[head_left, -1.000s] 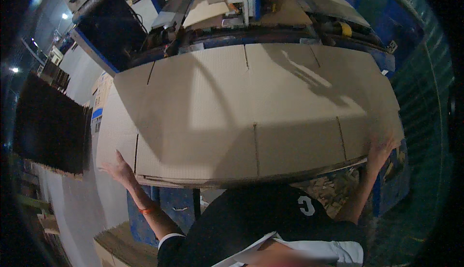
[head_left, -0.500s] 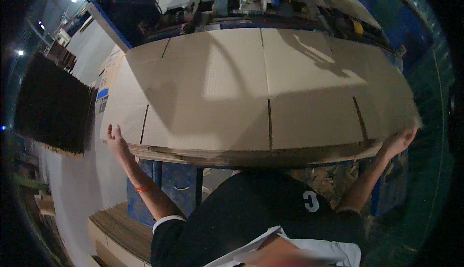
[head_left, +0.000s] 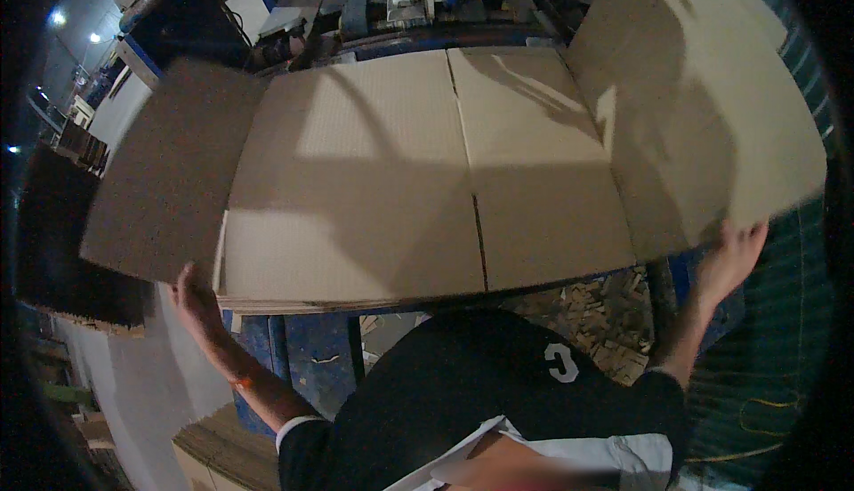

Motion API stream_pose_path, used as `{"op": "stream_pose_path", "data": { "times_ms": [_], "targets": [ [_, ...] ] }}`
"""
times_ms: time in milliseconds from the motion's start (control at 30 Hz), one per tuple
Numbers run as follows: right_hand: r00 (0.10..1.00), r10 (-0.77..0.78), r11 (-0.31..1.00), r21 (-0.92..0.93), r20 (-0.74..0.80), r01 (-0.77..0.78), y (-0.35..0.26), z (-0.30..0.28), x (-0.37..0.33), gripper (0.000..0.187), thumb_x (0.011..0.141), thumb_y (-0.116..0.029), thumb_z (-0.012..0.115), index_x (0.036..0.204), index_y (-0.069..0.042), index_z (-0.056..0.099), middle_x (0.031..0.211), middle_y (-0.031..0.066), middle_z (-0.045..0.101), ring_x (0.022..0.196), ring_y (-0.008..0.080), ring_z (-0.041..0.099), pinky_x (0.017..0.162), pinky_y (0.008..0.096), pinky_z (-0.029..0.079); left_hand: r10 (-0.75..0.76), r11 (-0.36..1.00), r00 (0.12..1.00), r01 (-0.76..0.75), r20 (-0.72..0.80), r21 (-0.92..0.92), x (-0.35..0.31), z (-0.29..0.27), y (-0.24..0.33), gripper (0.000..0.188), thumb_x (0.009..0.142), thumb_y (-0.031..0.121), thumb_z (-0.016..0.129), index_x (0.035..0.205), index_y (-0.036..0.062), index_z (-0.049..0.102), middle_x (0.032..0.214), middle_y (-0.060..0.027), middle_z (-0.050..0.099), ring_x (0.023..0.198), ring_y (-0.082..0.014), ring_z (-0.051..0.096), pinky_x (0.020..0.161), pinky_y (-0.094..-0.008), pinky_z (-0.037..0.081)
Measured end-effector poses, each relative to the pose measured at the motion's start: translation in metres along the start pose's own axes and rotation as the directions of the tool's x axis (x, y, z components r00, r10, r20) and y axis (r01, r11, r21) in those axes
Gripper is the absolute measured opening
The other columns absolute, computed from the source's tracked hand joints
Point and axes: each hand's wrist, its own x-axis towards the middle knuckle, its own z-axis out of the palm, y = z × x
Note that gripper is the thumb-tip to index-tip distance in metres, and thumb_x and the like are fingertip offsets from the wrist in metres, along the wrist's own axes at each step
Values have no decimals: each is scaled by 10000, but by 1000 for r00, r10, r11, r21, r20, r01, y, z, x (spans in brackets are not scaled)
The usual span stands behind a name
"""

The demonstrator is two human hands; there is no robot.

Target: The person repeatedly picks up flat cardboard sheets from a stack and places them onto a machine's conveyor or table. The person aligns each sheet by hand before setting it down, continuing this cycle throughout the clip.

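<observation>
A large brown cardboard sheet with creases and slots lies across a stack of sheets in front of me. Its left panel and right panel are both tilted up from the flat middle. My left hand holds the left panel at its near lower edge, with part of the fingers hidden by the board. At the near lower edge of the right panel, my right hand is closed on the board. Layered edges of the stack show beneath the sheet's near side.
Machinery with blue parts stands beyond the sheet. To the left is a dark stack of cardboard, and another pile sits low at the left. Blue metal and cardboard scraps are below. A green ribbed surface lies right.
Both end panels, flat earlier, have swung upward, the right one higher. My left hand has gone from spread fingers beside the sheet to holding its edge. The view has shifted slightly.
</observation>
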Motion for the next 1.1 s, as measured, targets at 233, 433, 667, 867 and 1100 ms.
{"op": "stream_pose_path", "data": {
  "times_ms": [233, 433, 667, 867, 1100],
  "targets": [
    [363, -669, 681, 338, 649, 650, -35, 29, -97, 305, 756, -90, 625, 1061, -77, 619, 1145, 117, 585, 1091, 284, 554, 910, 416, 442, -7, 839, 940, -180, 340, 513, -98, 53, -2, 439, 796, -53, 550, 1227, -17, 475, 1258, -142, 501, 1171, -226, 460, 1009, -369, 330],
    [212, -641, 689, 431, 738, 582, -32, 65, -93, 272, 735, -68, 643, 1006, -88, 644, 1132, 88, 604, 1089, 270, 557, 906, 409, 458, -117, 178, 419, -883, 900, 434, -114, 127, -10, 428, 762, 12, 577, 1134, 218, 623, 1294, -96, 496, 1213, -333, 440, 1033, -484, 293],
    [118, -468, 754, 326, 876, 571, 4, 93, -63, 513, 729, -225, 688, 1202, -89, 543, 1320, 97, 462, 1248, 297, 401, 1025, 462, 330, -137, 171, 341, -917, 930, 361, -98, 141, -16, 490, 726, 61, 613, 1190, 211, 577, 1305, -105, 475, 1236, -328, 412, 1014, -533, 291],
    [92, -512, 677, 336, 854, 655, 33, 163, -24, 785, 689, -610, 602, 1312, -161, 438, 1375, 100, 394, 1301, 304, 309, 1033, 491, 262, -26, 223, 361, -907, 932, 357, -74, 171, -27, 620, 659, 10, 660, 1239, 187, 533, 1328, -125, 441, 1239, -318, 406, 1008, -487, 330],
    [136, -227, 801, 106, 964, 590, 28, 245, 24, 833, 651, -644, 611, 1317, -175, 438, 1376, 97, 394, 1239, 332, 391, 1005, 454, 308, 151, 357, 432, -862, 889, 359, -17, 238, -71, 649, 663, 15, 702, 1265, 156, 503, 1297, -159, 456, 1168, -332, 458, 950, -390, 416]
  ]
}}
